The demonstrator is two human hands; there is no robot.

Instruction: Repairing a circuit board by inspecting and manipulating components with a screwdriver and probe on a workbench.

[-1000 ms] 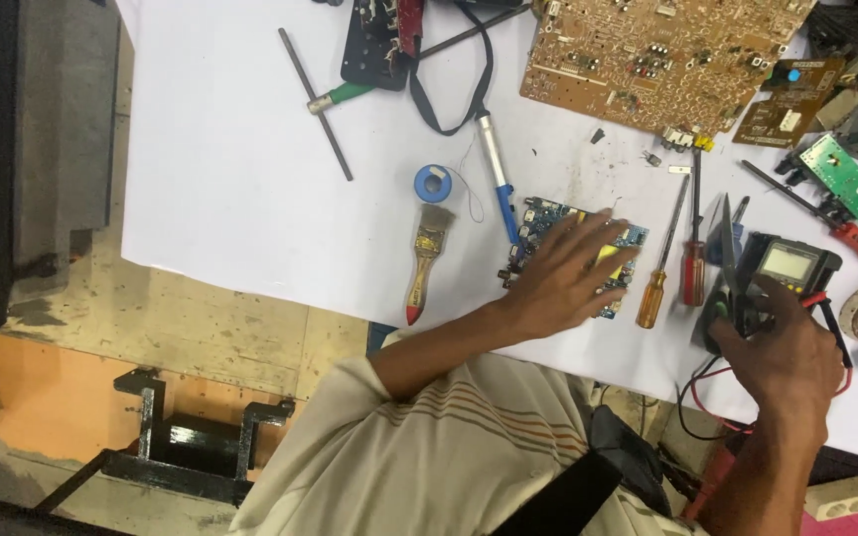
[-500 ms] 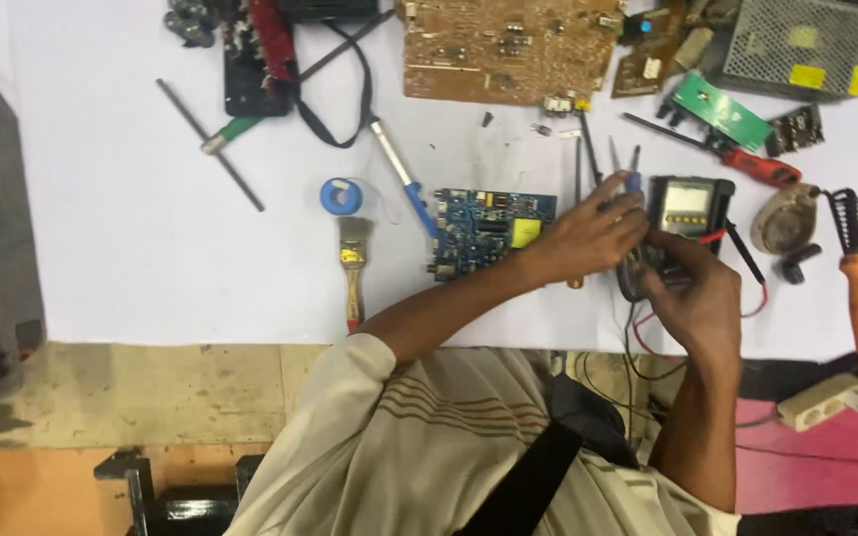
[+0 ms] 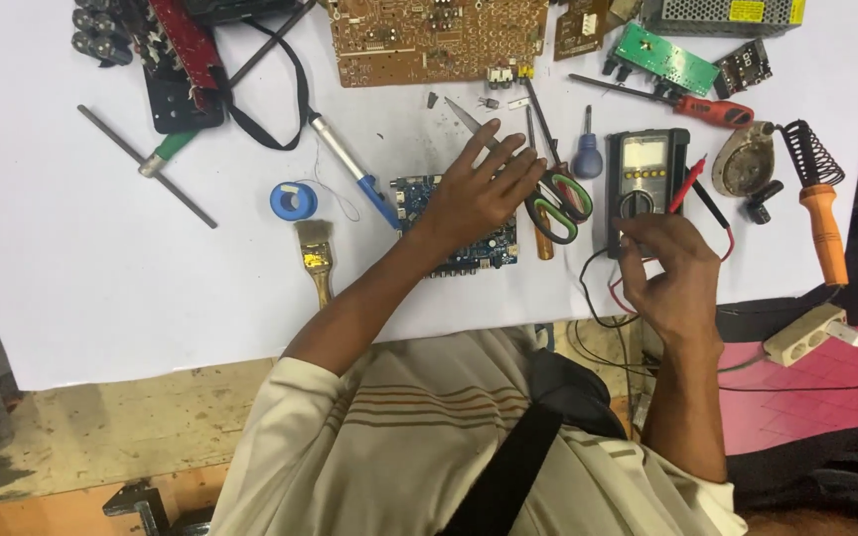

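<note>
Two hands at work. Left hand (image 3: pixel 479 189) lies flat, fingers spread, on one small blue circuit board (image 3: pixel 454 226) at frame centre; board rectangular, studded with parts, largely covered by palm. Right hand (image 3: pixel 669 273) at right of centre, fingertips pinched at lower edge of one dark meter (image 3: pixel 645 169) with pale screen and round dial; whether it grips anything cannot tell. One pair of scissors (image 3: pixel 558 194), green and red handles, lies between board and meter. One brush (image 3: pixel 316 258) left of board. One orange-handled soldering iron (image 3: pixel 818 213) far right.
</note>
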